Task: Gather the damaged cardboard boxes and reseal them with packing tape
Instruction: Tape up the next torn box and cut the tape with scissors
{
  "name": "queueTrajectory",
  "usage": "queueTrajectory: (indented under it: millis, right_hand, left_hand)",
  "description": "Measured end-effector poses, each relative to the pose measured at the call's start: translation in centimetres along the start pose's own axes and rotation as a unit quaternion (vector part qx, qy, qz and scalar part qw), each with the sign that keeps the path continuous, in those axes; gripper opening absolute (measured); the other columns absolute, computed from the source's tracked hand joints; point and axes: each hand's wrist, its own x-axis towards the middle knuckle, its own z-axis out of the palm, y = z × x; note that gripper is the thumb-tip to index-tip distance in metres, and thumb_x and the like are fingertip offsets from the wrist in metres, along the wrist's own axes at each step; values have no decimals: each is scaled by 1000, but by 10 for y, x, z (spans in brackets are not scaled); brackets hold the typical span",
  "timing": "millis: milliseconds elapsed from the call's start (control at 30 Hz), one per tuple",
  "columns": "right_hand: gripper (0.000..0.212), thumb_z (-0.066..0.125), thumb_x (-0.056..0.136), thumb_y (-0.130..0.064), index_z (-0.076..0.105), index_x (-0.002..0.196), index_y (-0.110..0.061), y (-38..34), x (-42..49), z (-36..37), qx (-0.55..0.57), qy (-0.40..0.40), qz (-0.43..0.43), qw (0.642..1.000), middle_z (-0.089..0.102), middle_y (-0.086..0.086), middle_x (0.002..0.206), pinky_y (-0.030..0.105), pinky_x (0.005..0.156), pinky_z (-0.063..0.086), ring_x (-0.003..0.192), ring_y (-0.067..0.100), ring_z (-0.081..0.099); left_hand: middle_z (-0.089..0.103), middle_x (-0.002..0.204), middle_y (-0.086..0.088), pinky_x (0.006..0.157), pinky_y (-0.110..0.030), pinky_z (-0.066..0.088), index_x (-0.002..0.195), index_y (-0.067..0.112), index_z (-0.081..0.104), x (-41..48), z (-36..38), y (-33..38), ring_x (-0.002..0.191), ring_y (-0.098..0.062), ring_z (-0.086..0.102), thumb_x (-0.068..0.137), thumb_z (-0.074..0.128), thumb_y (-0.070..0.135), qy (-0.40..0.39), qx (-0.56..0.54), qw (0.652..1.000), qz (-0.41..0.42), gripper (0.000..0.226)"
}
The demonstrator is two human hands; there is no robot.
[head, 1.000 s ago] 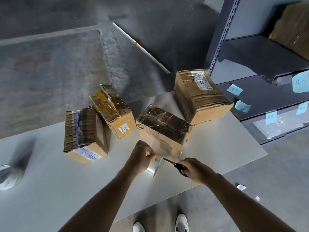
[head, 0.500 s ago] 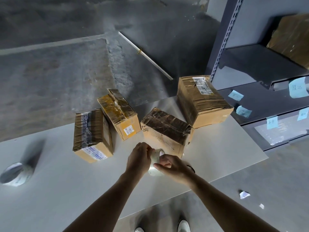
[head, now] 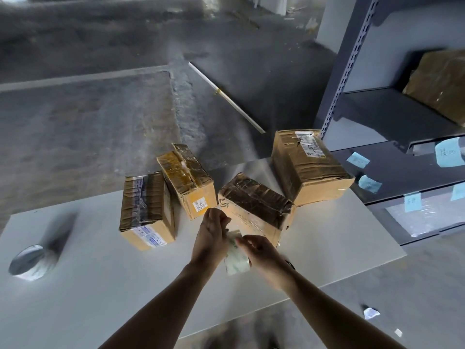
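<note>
Several dented cardboard boxes stand on the white table [head: 100,285]: a left box [head: 147,210], a yellow-taped box [head: 187,180], a dark-taped middle box [head: 254,205] and a large right box [head: 309,167]. In front of the middle box, my right hand [head: 261,255] grips a roll of clear packing tape [head: 236,259]. My left hand [head: 211,233] is just above it, fingers curled, pinching what looks like the tape's loose end. A dark bit [head: 290,264] shows by my right wrist, maybe the scissors handle.
A second tape roll [head: 31,261] sits near the table's left edge. Grey metal shelving [head: 377,122] with blue notes and a wrapped parcel [head: 440,84] stands close on the right. A white rod [head: 226,96] lies on the concrete floor beyond the table.
My right hand held scissors a second ago, then moved onto the tape roll. The roll now sits in my right hand while my left hand has lifted away above it.
</note>
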Motion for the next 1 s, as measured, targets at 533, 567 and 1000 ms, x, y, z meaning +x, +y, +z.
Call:
queueTrajectory:
  millis: [533, 567, 1000]
  right_hand:
    - [16, 67, 94, -32, 59, 105, -24, -6, 20, -10, -35, 117, -91, 988, 68, -7, 103, 28, 82, 56, 93, 11, 68]
    - [10, 66, 95, -30, 61, 100, -24, -7, 20, -9, -24, 118, -86, 989, 69, -4, 99, 30, 81, 56, 92, 13, 68]
    - [9, 59, 99, -26, 63, 98, -18, -15, -2, -65, -68, 163, -144, 974, 71, 3, 89, 28, 65, 52, 82, 16, 69]
  left_hand:
    - [61, 106, -6, 64, -9, 43, 110, 8, 57, 20, -9, 10, 88, -15, 61, 94, 51, 30, 77, -41, 991, 103, 28]
    - [61, 106, -5, 64, -7, 44, 111, 11, 57, 21, -11, 11, 89, -14, 62, 93, 52, 31, 79, -48, 988, 121, 27]
    - [61, 123, -10, 80, -25, 51, 122, 12, 57, 65, 11, 22, 109, -21, 59, 103, 47, 20, 8, -75, 997, -33, 23]
